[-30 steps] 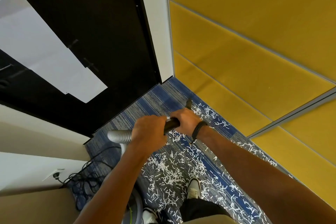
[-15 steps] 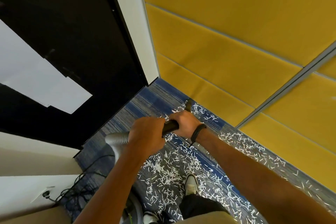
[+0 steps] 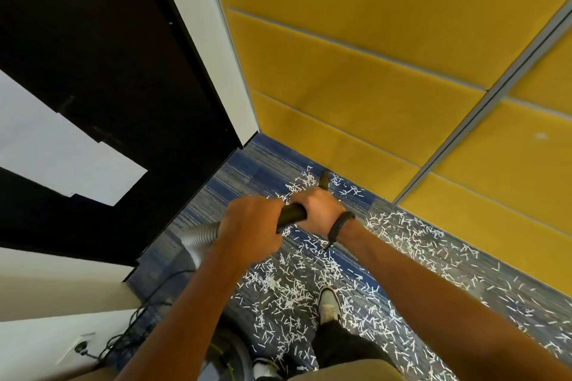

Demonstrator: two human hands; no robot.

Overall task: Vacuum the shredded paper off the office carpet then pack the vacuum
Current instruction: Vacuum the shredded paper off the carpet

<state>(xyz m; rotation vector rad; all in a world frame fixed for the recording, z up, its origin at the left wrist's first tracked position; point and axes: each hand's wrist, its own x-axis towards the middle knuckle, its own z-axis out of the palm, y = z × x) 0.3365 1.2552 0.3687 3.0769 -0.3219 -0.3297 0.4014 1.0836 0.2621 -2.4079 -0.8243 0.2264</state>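
Note:
White shredded paper (image 3: 288, 291) lies scattered over the blue-grey striped carpet (image 3: 247, 170), from the corner down past my shoes. My left hand (image 3: 250, 226) grips the black vacuum wand (image 3: 291, 213) where the grey ribbed hose (image 3: 202, 232) joins it. My right hand (image 3: 318, 210), a black band on its wrist, grips the wand further forward. The wand's nozzle tip (image 3: 325, 178) pokes out beyond my right hand, down among the shreds near the yellow wall. The grey vacuum body (image 3: 232, 353) shows partly under my left forearm.
Yellow padded wall panels (image 3: 371, 86) run along the right. A black cabinet (image 3: 108, 71) with a white edge stands on the left. Black cables (image 3: 145, 315) trail to a wall socket (image 3: 80, 348) at lower left. My white shoe (image 3: 329, 303) stands among the shreds.
The view has swung right along the yellow wall. Both hands keep their hold on the wand, and the nozzle has moved closer to the base of the wall.

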